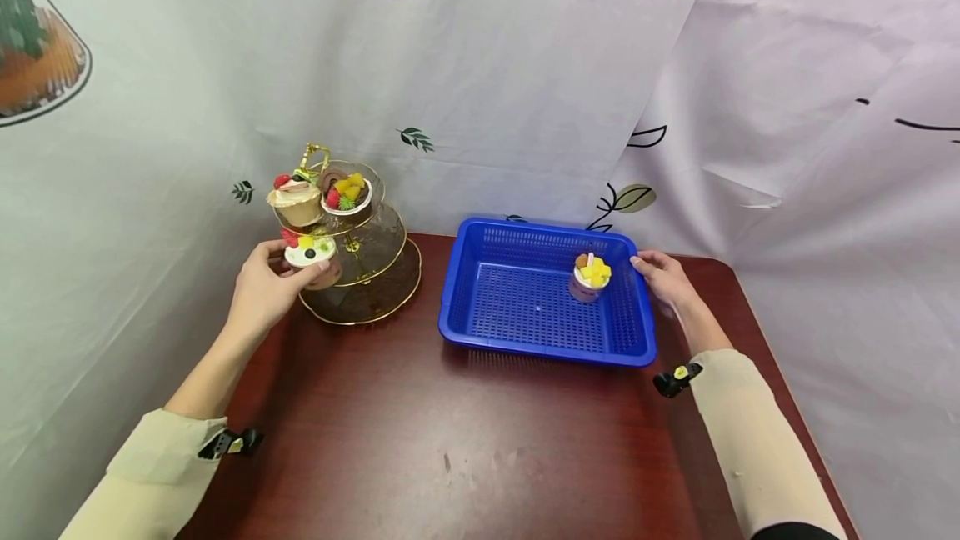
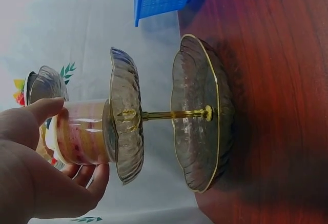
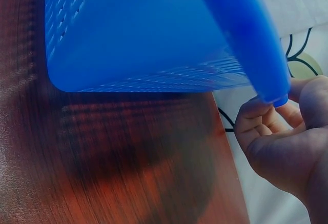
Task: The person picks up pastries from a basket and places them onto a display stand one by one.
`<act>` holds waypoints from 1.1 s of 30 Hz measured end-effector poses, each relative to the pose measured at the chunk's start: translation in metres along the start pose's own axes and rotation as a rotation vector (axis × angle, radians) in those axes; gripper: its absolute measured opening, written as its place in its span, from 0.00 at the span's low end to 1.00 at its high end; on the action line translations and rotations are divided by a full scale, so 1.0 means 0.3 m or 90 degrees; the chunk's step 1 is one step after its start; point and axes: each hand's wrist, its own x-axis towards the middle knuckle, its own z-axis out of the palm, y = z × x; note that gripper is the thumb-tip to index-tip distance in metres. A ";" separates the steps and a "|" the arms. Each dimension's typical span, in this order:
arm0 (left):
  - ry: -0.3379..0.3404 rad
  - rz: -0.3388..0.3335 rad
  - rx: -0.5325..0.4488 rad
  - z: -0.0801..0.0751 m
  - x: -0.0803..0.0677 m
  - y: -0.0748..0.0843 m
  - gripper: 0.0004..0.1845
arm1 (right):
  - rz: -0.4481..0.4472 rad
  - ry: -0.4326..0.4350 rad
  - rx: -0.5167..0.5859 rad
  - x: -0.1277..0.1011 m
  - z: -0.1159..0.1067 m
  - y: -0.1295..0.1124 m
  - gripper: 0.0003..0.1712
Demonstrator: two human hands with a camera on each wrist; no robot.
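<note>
My left hand [image 1: 262,288] grips a clear dessert cup [image 2: 84,131] with cream and fruit on top. The cup's base is at the middle tier of a gold-rimmed three-tier stand [image 1: 390,294]; whether its weight rests there I cannot tell. On the top tier sit a tart-like cupcake [image 1: 297,205] and a fruit-topped chocolate cup [image 1: 348,205]. At the right, my right hand [image 1: 667,280] pinches the rim of a blue plastic basket [image 1: 540,350], thumb on top and fingers curled below in the right wrist view. Inside the basket's right part stands a dessert cup with yellow cubes [image 1: 590,280].
Both stand and basket are at the back of a dark red wooden table [image 1: 480,448]. Behind them hangs a pale printed cloth [image 1: 510,107], which also runs along both sides. Each wrist wears a small black camera.
</note>
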 end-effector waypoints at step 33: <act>0.043 0.009 0.043 0.016 0.137 -0.036 0.45 | -0.021 0.012 -0.028 0.029 0.001 0.043 0.32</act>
